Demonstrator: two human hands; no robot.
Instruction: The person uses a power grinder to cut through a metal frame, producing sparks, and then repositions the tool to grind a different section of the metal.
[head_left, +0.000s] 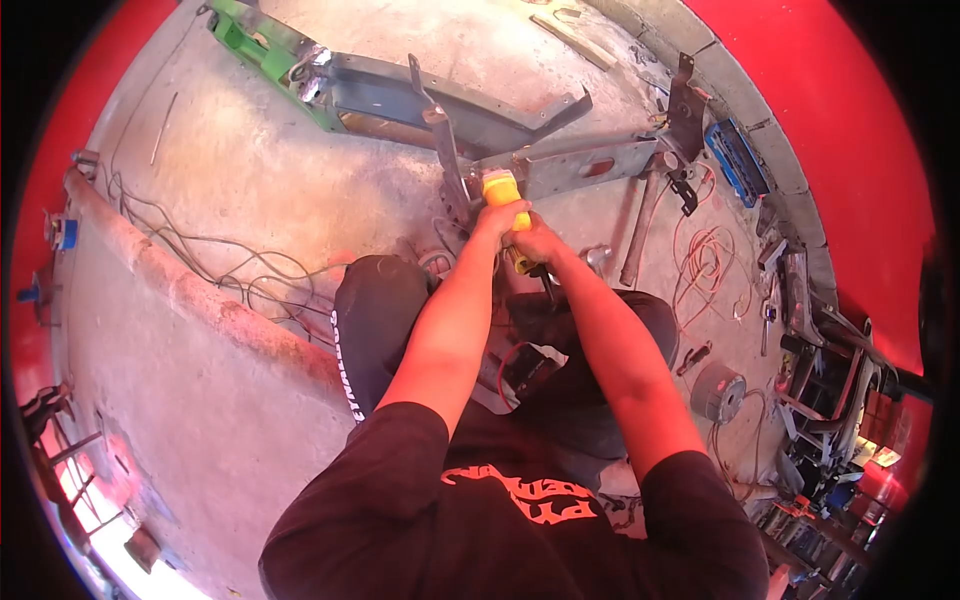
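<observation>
My left hand (497,219) is closed around the front of a yellow angle grinder (499,187). My right hand (538,241) grips its body just behind, nearer to me. The tool points away from me; no disc can be made out. Its front end is at the joint of a steel frame, beside a steel channel with an oval hole (590,166) and an upright bent steel bracket (446,150). A longer grey channel (425,95) runs up left to a green painted part (262,48). My knees are bent on both sides of the tool.
A rusty pipe (200,285) and tangled cables (235,275) lie on the concrete floor at left. On the right are a steel tube (640,230), a coiled thin cord (708,260), a round grey spool (718,392), a blue case (737,163) and piled scrap metal (830,380).
</observation>
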